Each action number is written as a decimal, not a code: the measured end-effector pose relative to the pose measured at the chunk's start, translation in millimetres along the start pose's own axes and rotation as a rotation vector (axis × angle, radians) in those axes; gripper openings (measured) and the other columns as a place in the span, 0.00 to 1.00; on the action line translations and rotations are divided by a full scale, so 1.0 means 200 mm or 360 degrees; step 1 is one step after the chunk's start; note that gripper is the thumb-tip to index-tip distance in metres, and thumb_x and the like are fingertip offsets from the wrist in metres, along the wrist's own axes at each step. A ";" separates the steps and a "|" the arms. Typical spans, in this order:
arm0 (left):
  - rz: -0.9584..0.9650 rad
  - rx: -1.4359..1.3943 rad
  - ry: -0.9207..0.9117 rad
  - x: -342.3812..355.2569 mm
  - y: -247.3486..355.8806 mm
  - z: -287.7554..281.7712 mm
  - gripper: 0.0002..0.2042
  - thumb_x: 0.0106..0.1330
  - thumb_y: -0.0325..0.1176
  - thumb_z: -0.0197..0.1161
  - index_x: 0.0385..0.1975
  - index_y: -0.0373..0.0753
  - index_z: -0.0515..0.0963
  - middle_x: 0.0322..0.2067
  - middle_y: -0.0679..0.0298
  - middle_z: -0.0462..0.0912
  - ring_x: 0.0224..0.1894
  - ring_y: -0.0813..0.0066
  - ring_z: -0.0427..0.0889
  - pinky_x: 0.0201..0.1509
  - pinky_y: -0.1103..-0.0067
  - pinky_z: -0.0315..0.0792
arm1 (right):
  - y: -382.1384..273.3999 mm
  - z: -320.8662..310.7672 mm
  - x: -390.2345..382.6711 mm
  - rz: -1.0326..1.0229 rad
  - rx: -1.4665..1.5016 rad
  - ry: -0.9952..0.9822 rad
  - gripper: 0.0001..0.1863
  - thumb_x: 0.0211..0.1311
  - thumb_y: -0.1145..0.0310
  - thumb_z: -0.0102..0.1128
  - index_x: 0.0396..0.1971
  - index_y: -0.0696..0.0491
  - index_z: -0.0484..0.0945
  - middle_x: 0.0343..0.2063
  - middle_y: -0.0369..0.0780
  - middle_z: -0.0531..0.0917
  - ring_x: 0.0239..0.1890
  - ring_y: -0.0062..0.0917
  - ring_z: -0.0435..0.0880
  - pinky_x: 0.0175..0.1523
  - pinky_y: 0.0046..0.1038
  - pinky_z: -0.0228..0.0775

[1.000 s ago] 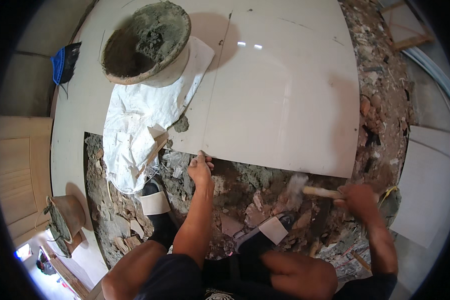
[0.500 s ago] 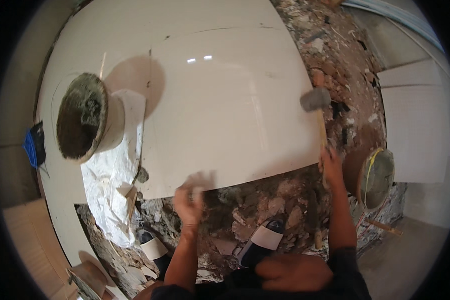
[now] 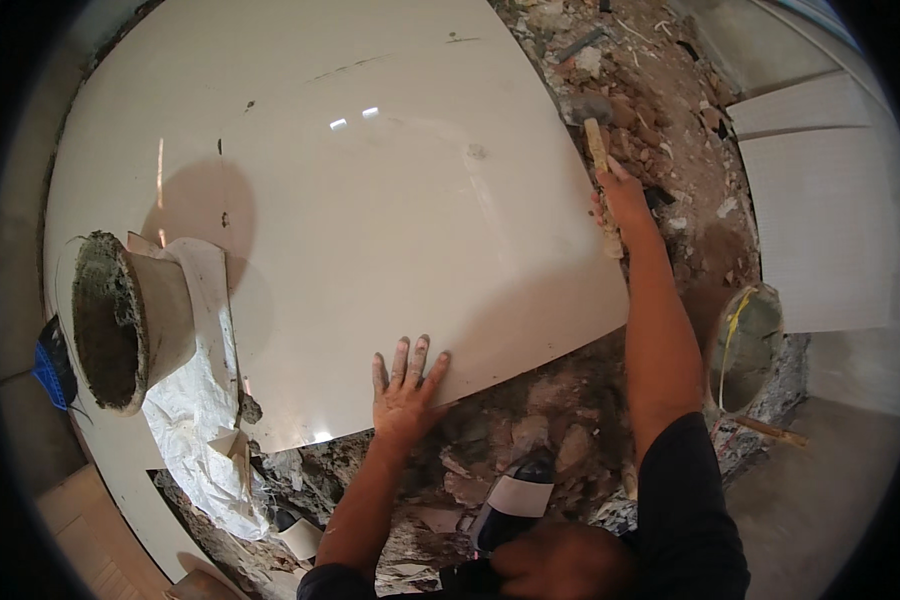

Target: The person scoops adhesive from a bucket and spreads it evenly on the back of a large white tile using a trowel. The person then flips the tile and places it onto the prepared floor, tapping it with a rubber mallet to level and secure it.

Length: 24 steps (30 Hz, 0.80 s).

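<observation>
Here, I see the big glossy white tile (image 3: 370, 200) lying flat over rubble (image 3: 660, 130), its near edge running from lower left to right. My left hand (image 3: 405, 390) presses flat on that near edge, fingers (image 3: 398, 358) spread wide. My right hand (image 3: 625, 200) grips a hammer (image 3: 595, 135) at the tile's right edge, handle pointing away from me, head farthest. A mortar-caked bucket (image 3: 130, 320) sits left.

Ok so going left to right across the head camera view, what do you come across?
Blue object at the left rim → mortar-caked bucket on a white sack → left hand flat on the large white tile → right hand holding a hammer → second bucket → white panels.
</observation>
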State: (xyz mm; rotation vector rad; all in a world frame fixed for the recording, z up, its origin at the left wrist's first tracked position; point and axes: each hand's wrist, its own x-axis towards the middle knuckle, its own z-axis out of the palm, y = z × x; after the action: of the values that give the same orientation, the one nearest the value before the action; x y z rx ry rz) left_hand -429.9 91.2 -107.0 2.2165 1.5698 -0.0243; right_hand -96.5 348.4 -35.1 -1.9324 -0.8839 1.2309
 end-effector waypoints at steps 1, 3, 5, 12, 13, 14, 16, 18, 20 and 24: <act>-0.0013 -0.0008 0.0008 0.00 0.00 0.00 0.44 0.50 0.56 0.69 0.69 0.62 0.55 0.72 0.65 0.49 0.74 0.60 0.44 0.73 0.48 0.36 | -0.01 -0.01 0.00 -0.0030 -0.0072 0.0072 0.33 0.69 0.64 0.50 0.71 0.49 0.52 0.19 0.36 0.73 0.16 0.19 0.69 0.21 0.26 0.64; 0.0003 -0.0002 0.0001 0.01 0.01 -0.01 0.44 0.50 0.57 0.69 0.69 0.62 0.55 0.72 0.65 0.49 0.74 0.60 0.44 0.73 0.47 0.37 | -0.01 -0.01 -0.01 0.0020 -0.0190 -0.0032 0.31 0.69 0.60 0.49 0.70 0.48 0.56 0.21 0.36 0.74 0.17 0.18 0.69 0.21 0.25 0.66; 0.0031 -0.0029 0.0002 0.01 0.00 -0.01 0.44 0.50 0.57 0.68 0.69 0.62 0.55 0.72 0.65 0.49 0.74 0.59 0.44 0.72 0.47 0.39 | 0.01 0.00 -0.02 -0.0060 -0.0218 0.0045 0.29 0.69 0.59 0.49 0.68 0.47 0.60 0.22 0.35 0.74 0.18 0.17 0.70 0.21 0.23 0.66; 0.0031 -0.0039 0.0027 -0.01 -0.02 -0.01 0.44 0.49 0.57 0.69 0.68 0.60 0.58 0.71 0.64 0.50 0.73 0.57 0.46 0.70 0.45 0.43 | 0.11 0.07 -0.04 -0.0059 -0.0047 0.0197 0.30 0.69 0.64 0.47 0.69 0.49 0.57 0.21 0.35 0.72 0.16 0.18 0.68 0.19 0.24 0.63; 0.0052 -0.0019 0.0016 -0.01 -0.02 -0.02 0.44 0.49 0.57 0.69 0.68 0.60 0.58 0.71 0.64 0.50 0.73 0.57 0.46 0.70 0.45 0.44 | 0.12 0.07 -0.03 -0.0043 -0.0098 0.0218 0.30 0.68 0.64 0.47 0.70 0.49 0.56 0.21 0.35 0.72 0.16 0.18 0.68 0.20 0.24 0.63; 0.0045 -0.0053 -0.0004 -0.01 -0.03 -0.03 0.43 0.50 0.56 0.68 0.69 0.60 0.56 0.72 0.64 0.50 0.74 0.57 0.45 0.70 0.45 0.44 | 0.13 0.07 -0.02 0.0014 -0.0175 0.0218 0.31 0.68 0.65 0.47 0.70 0.49 0.55 0.21 0.35 0.72 0.16 0.18 0.68 0.20 0.25 0.63; 0.0027 -0.0114 -0.0080 0.00 -0.02 -0.05 0.43 0.52 0.54 0.67 0.70 0.60 0.54 0.72 0.64 0.48 0.74 0.59 0.44 0.71 0.46 0.44 | 0.14 0.06 0.00 -0.0052 -0.0169 0.0245 0.31 0.68 0.64 0.48 0.70 0.48 0.57 0.21 0.35 0.73 0.17 0.18 0.69 0.21 0.24 0.64; 0.0048 -0.0105 -0.0022 0.00 -0.02 -0.05 0.44 0.51 0.54 0.68 0.69 0.60 0.55 0.72 0.65 0.49 0.74 0.60 0.44 0.71 0.47 0.45 | 0.15 0.04 0.02 -0.0001 -0.0195 0.0259 0.30 0.68 0.64 0.49 0.70 0.47 0.57 0.21 0.36 0.74 0.18 0.18 0.70 0.21 0.24 0.64; 0.0067 -0.0107 0.0007 -0.01 -0.02 -0.05 0.44 0.50 0.54 0.69 0.69 0.60 0.56 0.72 0.65 0.50 0.74 0.59 0.46 0.71 0.47 0.46 | 0.16 0.02 0.01 -0.0084 -0.0218 0.0163 0.29 0.68 0.60 0.50 0.68 0.46 0.61 0.22 0.35 0.76 0.19 0.16 0.71 0.22 0.23 0.66; 0.0090 -0.0178 0.0135 -0.02 -0.05 -0.02 0.45 0.48 0.55 0.71 0.69 0.61 0.56 0.72 0.66 0.49 0.74 0.60 0.46 0.72 0.49 0.46 | 0.19 -0.01 -0.07 -0.0157 -0.0325 0.0179 0.27 0.69 0.59 0.51 0.66 0.47 0.65 0.25 0.34 0.78 0.21 0.15 0.72 0.23 0.21 0.66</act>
State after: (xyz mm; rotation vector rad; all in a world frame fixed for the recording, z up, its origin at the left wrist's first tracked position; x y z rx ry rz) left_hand -440.8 90.4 -105.5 2.1990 1.5128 0.1716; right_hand -92.3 315.6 -59.9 -2.0681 -1.0667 0.9968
